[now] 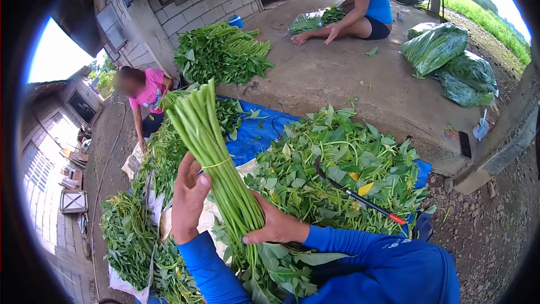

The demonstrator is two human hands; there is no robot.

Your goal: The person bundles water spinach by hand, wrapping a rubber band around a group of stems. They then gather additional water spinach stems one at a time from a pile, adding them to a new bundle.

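A long bundle of green leafy-vegetable stems [225,183], like water spinach, stands tilted before me, cut ends up and leaves hanging at the bottom. A thin yellow band [216,164] circles its upper part. My right hand [275,222] is closed around the lower stems, thumb across the front. On the bundle's left side, right by the band, is my left hand [190,194], its thumb and fingers apart, some fingertips hidden. Below and beside the bundle lie loose greens [332,163]. A sickle [360,197] with a dark blade and red-ended handle rests on them.
A blue tarp [264,126] lies under the greens. More stems are heaped [222,53] on the concrete ledge, where a person [368,8] sits. Another person [149,93] bends at the left. Bagged greens [444,59] and a phone [464,144] are at right, near a post [500,146].
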